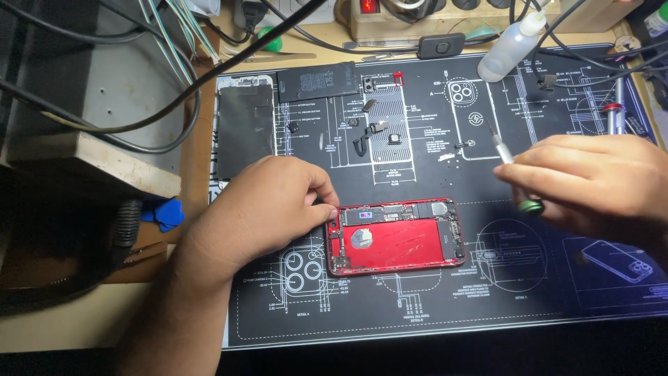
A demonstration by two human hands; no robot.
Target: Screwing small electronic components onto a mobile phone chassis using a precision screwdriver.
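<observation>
**A:** The opened red phone housing (396,237), back shell up with its circuit board and metal shields exposed, lies flat near the middle of the dark printed repair mat (445,306). Your left hand (268,205) rests at its left end, fingertips pinched against the upper-left corner to steady it.

**B:** And my right?

**A:** Your right hand (591,184) is closed around a slim silver screwdriver with a green cap (515,177). It is held above the mat to the right of the housing, tip pointing up and away, not touching the phone.

**B:** What sits around it?

**A:** Above the housing, small black and silver parts (372,129) lie loose on the mat. A flat black battery (316,81) and the detached dark screen panel (243,129) lie at the upper left. A translucent squeeze bottle (508,49) lies at the top right, with black cables (174,90) crossing the bench.

**B:** Where is the risk?

**A:** I judge the loose parts the weak point: your sleeve or wrist sweeping over them could scatter them. If your pinch eases while the driver presses, the housing may skid and the tip could gouge the board.
</observation>
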